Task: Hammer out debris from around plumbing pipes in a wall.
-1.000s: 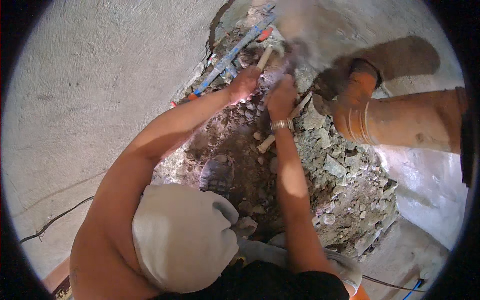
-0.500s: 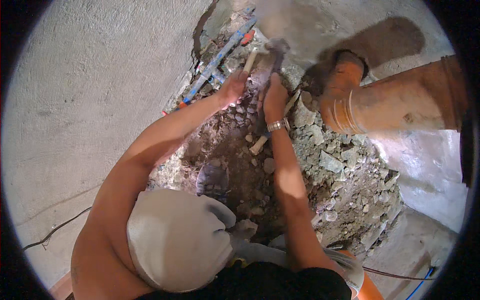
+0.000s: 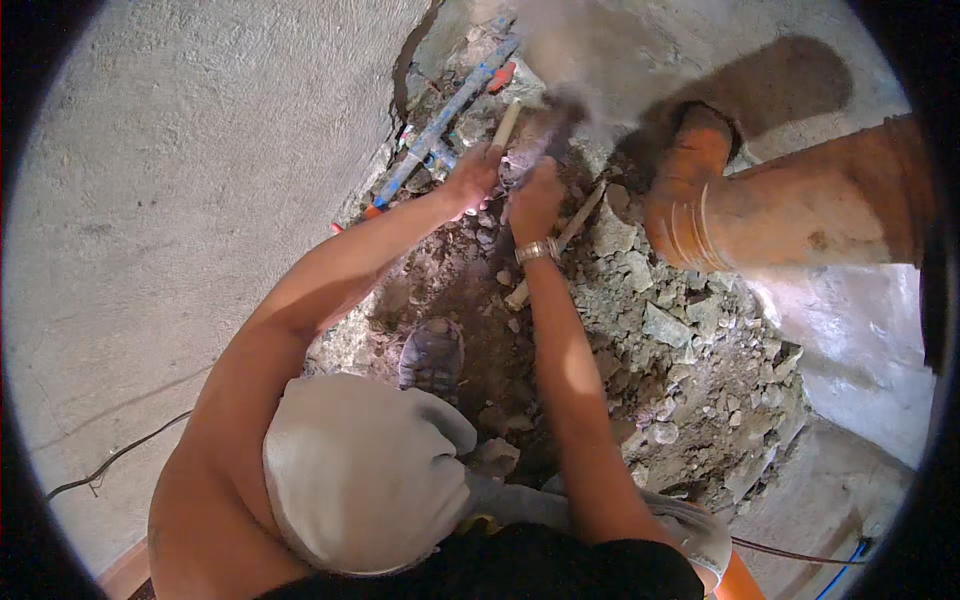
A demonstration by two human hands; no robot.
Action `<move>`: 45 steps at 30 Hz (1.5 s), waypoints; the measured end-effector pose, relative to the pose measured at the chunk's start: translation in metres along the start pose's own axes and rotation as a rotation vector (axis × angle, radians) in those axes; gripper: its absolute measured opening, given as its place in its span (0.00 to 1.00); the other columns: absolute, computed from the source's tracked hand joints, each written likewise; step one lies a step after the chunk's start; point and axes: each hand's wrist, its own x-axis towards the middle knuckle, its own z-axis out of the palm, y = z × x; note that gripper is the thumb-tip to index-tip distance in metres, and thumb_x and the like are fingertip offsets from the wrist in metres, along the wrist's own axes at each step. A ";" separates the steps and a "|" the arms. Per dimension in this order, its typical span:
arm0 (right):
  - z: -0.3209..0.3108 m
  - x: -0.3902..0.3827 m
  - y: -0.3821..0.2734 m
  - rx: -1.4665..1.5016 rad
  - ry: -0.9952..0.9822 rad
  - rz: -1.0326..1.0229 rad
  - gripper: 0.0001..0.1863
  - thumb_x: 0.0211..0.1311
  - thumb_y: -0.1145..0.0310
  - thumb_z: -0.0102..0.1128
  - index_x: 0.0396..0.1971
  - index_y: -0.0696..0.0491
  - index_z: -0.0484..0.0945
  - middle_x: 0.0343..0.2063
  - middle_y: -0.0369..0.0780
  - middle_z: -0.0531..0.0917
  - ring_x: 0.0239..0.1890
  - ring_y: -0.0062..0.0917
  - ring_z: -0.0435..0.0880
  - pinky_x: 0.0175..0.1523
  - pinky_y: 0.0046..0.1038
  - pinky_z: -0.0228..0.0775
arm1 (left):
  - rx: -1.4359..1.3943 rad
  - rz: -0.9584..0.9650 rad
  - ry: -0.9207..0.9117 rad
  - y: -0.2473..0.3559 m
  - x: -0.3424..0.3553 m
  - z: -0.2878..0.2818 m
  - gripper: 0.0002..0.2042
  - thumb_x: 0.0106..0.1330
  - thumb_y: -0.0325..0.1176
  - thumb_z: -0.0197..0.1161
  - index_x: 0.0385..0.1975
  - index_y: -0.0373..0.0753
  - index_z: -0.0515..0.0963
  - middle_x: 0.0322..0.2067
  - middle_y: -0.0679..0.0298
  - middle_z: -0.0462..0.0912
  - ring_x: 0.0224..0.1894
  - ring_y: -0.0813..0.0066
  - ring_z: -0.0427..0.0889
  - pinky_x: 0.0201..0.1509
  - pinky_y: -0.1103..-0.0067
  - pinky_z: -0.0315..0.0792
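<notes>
My left hand (image 3: pixel 475 178) is closed round a pale, straight rod (image 3: pixel 507 122) that points up and away from the fist. Just to its right, my right hand (image 3: pixel 535 200), with a metal watch band on its wrist, grips a dark hammer. The hammer's head (image 3: pixel 568 103) is smeared by motion, so its exact shape is unclear. Both hands are over broken rubble (image 3: pixel 480 240) in a dug-out pit. Beneath my right wrist a wooden stick (image 3: pixel 583 212) lies slantwise on the stones. Beyond my left hand runs a grey-blue pipe (image 3: pixel 435 130).
A large orange drain pipe (image 3: pixel 800 200) juts in from the right and bends into the wall. A rubble heap (image 3: pixel 690 360) lies below it. A rough plaster wall (image 3: pixel 200 180) stands at left. My shoe (image 3: pixel 432 355) rests in the pit; a dark cable (image 3: pixel 120 455) runs at lower left.
My right hand has shifted slightly left and down with the hammer, uncovering more of the wooden stick. My left hand and the pale rod are almost where they were.
</notes>
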 end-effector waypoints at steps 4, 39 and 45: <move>-0.005 0.005 -0.023 -0.158 -0.068 0.072 0.36 0.70 0.44 0.38 0.25 0.66 0.78 0.23 0.56 0.80 0.31 0.51 0.80 0.45 0.49 0.67 | -0.040 -0.040 0.047 -0.001 -0.008 -0.008 0.17 0.77 0.52 0.44 0.45 0.44 0.68 0.17 0.72 0.63 0.16 0.81 0.61 0.16 0.77 0.59; -0.041 -0.018 -0.048 0.242 -0.188 0.156 0.30 0.71 0.46 0.42 0.16 0.56 0.69 0.10 0.38 0.70 0.11 0.28 0.71 0.20 0.33 0.64 | 0.049 0.062 0.398 -0.016 0.023 0.017 0.16 0.72 0.44 0.54 0.32 0.37 0.75 0.18 0.66 0.73 0.15 0.77 0.70 0.16 0.76 0.63; -0.017 0.035 0.001 -0.042 -0.216 -0.016 0.33 0.72 0.47 0.40 0.21 0.64 0.72 0.19 0.50 0.77 0.24 0.42 0.75 0.35 0.44 0.66 | -0.214 -0.103 0.232 0.019 0.002 0.032 0.15 0.74 0.46 0.51 0.36 0.39 0.73 0.16 0.70 0.68 0.13 0.80 0.65 0.13 0.79 0.60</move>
